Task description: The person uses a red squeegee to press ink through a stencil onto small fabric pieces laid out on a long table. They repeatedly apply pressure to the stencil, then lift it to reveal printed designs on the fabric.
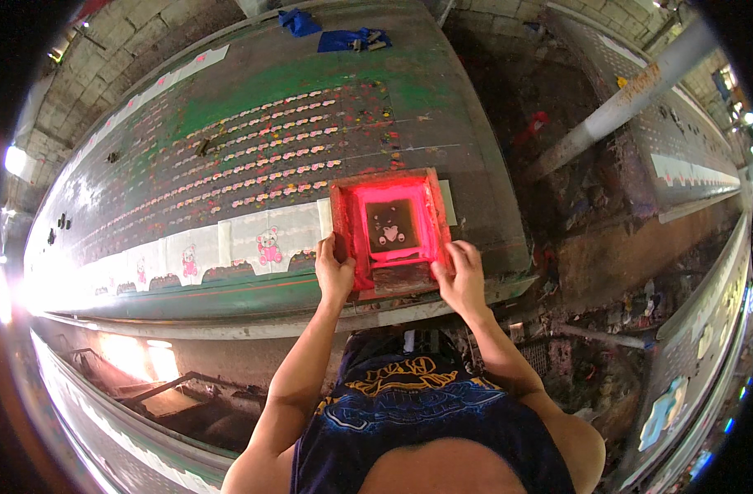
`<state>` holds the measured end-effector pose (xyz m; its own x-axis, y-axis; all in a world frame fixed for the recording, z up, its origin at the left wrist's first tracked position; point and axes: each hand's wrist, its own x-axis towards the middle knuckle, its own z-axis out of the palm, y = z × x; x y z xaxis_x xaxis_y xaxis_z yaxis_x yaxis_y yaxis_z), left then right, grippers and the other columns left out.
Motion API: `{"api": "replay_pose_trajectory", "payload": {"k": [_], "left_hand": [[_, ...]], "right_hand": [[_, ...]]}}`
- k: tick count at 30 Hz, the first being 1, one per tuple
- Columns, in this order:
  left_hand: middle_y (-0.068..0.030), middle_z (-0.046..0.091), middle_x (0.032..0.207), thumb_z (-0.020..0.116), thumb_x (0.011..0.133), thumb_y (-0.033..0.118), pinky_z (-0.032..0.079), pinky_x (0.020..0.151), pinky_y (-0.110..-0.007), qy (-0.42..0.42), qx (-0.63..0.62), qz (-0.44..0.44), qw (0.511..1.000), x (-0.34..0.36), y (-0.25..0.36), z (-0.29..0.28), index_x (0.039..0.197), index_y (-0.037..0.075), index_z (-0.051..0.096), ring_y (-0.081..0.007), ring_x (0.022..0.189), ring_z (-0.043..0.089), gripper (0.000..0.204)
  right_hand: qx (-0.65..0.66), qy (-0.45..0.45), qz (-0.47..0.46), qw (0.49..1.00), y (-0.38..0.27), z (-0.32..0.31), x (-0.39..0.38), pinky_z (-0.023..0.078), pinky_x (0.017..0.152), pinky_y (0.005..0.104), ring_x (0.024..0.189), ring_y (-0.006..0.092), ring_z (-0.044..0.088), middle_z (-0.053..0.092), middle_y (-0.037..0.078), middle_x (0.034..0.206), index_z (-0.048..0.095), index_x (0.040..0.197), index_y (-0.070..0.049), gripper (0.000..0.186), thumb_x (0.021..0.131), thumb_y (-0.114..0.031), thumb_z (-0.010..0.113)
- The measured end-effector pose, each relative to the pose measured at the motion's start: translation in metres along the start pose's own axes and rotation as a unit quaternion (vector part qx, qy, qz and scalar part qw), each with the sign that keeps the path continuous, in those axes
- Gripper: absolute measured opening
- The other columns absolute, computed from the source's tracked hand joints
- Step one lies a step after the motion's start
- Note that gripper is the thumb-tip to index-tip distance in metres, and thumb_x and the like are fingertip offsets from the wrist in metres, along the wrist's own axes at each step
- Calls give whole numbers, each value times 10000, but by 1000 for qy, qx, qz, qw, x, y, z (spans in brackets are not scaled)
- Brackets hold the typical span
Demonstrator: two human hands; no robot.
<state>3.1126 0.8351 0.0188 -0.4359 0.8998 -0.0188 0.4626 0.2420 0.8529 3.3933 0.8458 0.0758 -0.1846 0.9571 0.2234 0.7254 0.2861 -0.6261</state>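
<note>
Red screen frame [394, 216] over bench [479, 177], 2 o'clock from left hand [334, 268], 10 o'clock from right hand [461, 275]. Both grip it: left at its 8 o'clock side, right at 4 o'clock. Bear-printed strip [269, 245] at left hand's 9 o'clock.

surface under pink frame [433, 198] mostly covered. undersides of left hand [335, 272] and right hand [463, 278], both gripping frame edges, hidden. left end of pale cloth strip [207, 253] washed out by glare, prints there unreadable. small bits on blue cloth [335, 41] too tiny to identify. person's shoulders cut by lower edge. right-hand tabletop [689, 395] clipped by dark rim.
</note>
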Motion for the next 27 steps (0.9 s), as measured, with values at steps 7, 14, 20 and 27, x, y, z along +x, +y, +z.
{"api": "replay_pose_trajectory", "payload": {"k": [7,14,20,27], "left_hand": [[-216,595,1260,661,728,15,487,1030,-453,8,33,38,999,2,-5,5,1340,-61,558,-419,1184,588,625],[-214,586,1273,677,740,25,482,1036,-457,1,34,30,999,1,-6,4,1345,-62,547,-425,1198,574,625],[-203,609,1214,680,720,3,502,978,-427,15,39,51,998,0,-6,6,1329,-66,561,-405,1128,614,625],[-202,612,1207,683,711,8,502,981,-434,15,27,46,998,-2,-2,5,1333,-64,563,-405,1126,615,638]], "right_hand": [[-10,-206,-193,959,-34,8,8,507,1017,446,1156,335,589,605,146,1208,654,1167,25,386,833,-128,773],[-45,-101,-250,962,-19,49,27,533,955,429,1049,347,622,642,162,1087,645,1087,25,304,784,31,645],[-40,-84,-210,973,-3,81,118,532,938,446,1066,342,631,667,139,1054,656,1069,-5,217,853,-16,665],[-28,-121,-149,981,-9,77,162,526,938,464,1048,355,633,672,136,1044,666,1012,-2,154,863,-38,682]]}}
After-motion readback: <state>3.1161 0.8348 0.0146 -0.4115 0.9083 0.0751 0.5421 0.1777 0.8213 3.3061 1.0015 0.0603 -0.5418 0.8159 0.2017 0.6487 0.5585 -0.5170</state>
